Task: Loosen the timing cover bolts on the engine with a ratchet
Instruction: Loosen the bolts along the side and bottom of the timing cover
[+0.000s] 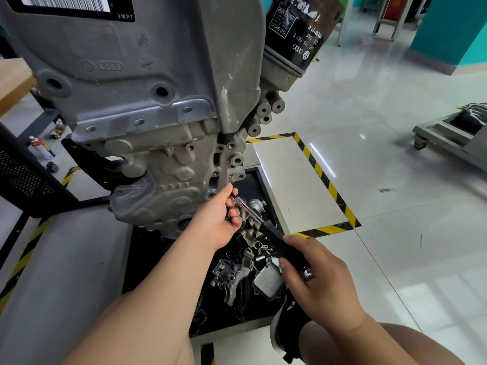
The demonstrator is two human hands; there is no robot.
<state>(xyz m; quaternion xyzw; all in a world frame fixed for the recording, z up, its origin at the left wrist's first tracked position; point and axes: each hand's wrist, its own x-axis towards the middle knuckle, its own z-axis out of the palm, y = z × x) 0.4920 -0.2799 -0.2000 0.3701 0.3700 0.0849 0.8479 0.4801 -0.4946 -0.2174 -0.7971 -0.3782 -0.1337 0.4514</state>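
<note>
oc593/3 oil filter (pixel 297 32) on engine (pixel 168 164)

Floor (pixel 395 159): glossy pale tiles with bright light reflections; yellow-and-black hazard tape (pixel 326 180) marks out a rectangle on it. Teal wall (pixel 448 30) at upper right. Grey wheeled cart (pixel 453 138) at right edge; wooden counter (pixel 13 80) at far left, spray can (pixel 40 148) on the floor nearby.
</note>
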